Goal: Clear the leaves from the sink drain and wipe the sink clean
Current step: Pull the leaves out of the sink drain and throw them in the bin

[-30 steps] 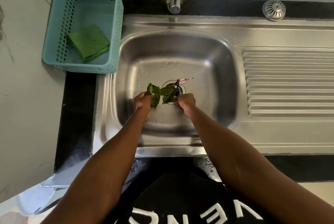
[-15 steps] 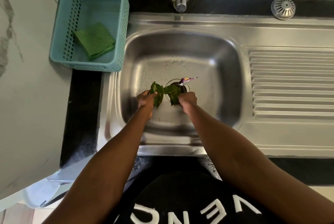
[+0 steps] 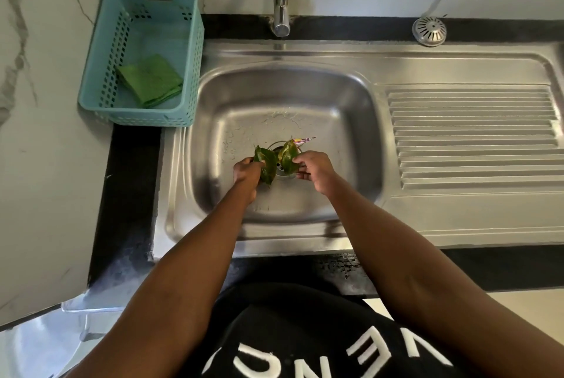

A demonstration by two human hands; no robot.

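Leaves now lifted off the drain, both hands holding them
Stainless sink (image 3: 351,121) basin, glossy, water-spotted; left hand (image 3: 246,173) grips dark waxy leaves (image 3: 266,164), right hand (image 3: 314,168) has raised another leaf (image 3: 289,156) clear of the central drain (image 3: 279,171); a wrapper scrap (image 3: 302,141) sits at the drain's far edge; folded green cloth (image 3: 151,80) waits in the teal basket (image 3: 100,72)

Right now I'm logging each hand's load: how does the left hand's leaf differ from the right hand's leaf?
The left hand grips a darker leaf left of the drain; the right hand pinches a lighter, yellow-tinged leaf directly over the drain. The left leaf hangs down past the fingers; the right leaf stands more upright. Both are green and glossy.
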